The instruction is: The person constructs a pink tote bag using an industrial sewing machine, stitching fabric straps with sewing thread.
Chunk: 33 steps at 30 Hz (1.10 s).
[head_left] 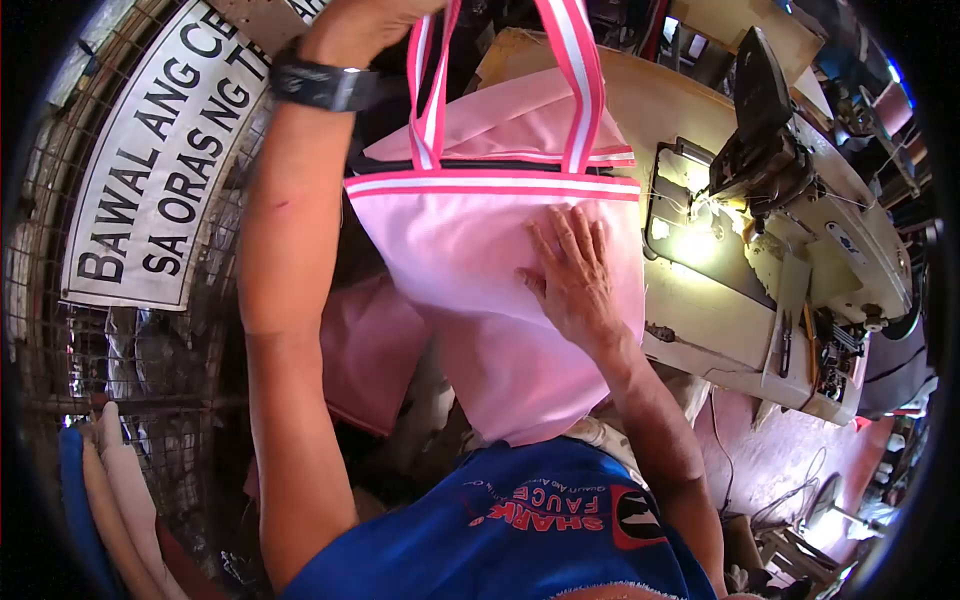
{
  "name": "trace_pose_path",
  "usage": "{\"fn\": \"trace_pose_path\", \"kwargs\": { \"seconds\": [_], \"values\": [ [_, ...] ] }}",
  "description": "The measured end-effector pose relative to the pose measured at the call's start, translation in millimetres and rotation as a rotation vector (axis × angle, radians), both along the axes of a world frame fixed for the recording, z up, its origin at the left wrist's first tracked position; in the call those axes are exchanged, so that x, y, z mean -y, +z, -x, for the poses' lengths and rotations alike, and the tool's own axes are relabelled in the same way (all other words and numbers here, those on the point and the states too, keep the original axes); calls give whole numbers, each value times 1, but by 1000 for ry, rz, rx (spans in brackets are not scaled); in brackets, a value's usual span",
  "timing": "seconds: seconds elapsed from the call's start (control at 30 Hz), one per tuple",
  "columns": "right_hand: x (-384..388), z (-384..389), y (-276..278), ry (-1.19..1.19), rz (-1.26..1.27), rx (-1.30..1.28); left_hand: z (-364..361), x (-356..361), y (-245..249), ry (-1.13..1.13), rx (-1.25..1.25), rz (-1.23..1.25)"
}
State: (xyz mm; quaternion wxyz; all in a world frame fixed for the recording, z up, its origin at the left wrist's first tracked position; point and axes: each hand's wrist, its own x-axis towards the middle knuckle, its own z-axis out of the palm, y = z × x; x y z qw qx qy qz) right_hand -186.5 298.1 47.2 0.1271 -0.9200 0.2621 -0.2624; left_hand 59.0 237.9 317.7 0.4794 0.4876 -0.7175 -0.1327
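A pink tote bag point(460, 230) hangs upright in front of me, with pink-and-white striped trim and handle straps. My left hand point(385, 18) is raised at the top edge, a black watch point(325, 85) on its wrist. It appears closed on the striped handle point(432, 100), though its fingers are mostly cut off by the frame. My right hand point(575, 265) lies flat against the bag's front panel, fingers spread. Behind the bag's mouth shows another pink flap point(500, 115) with the same trim. More pink fabric point(370, 350) hangs lower left.
A sewing machine point(760, 150) with a lit lamp stands on a worn table point(710, 320) at right. Scissors and small tools point(815, 340) lie near its corner. At left is wire mesh point(40, 230) carrying a white lettered sign point(160, 160).
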Motion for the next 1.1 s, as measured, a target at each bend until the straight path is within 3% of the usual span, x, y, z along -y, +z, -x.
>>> {"fn": "trace_pose_path", "kwargs": {
  "seconds": [0.13, 0.17, 0.23, 0.33, 0.37, 0.43, 0.5, 0.6, 0.7, 0.73, 0.93, 1.03, 1.1],
  "values": [
    [35, 13, -5, -37, 47, -20, 21, -37, 13, -24, 154, 198],
    [41, 19, -2, -28, 48, -35, 31, -50, 5, -17, 90, 109],
    [48, 34, 4, 13, 60, -47, 28, -76, -14, 149, 449, -34],
    [59, 49, 2, 139, 32, -73, 69, -105, -92, -82, 373, -6],
    [58, 46, 15, 110, -370, -81, 81, -118, -131, -107, 316, -41],
    [58, 54, 3, 175, -73, 61, 104, -141, -186, -105, 433, -137],
    [54, 54, 11, 149, 69, -38, 122, -156, -232, -152, 428, -397],
    [60, 59, 1, 183, 36, -13, 139, -174, -245, -173, 545, -335],
    [54, 67, 12, 201, 12, -44, 133, -177, -246, -297, 391, -264],
    [53, 69, 15, 207, 3, -50, 132, -174, -243, -334, 425, -397],
    [47, 77, 17, 228, -28, -89, 142, -177, -231, -329, 204, -297],
    [40, 81, 23, 196, -72, -116, 107, -174, -216, -163, 171, -83],
    [37, 84, 23, 176, -88, -128, 53, -179, -198, 146, 99, -45]
  ]
}}
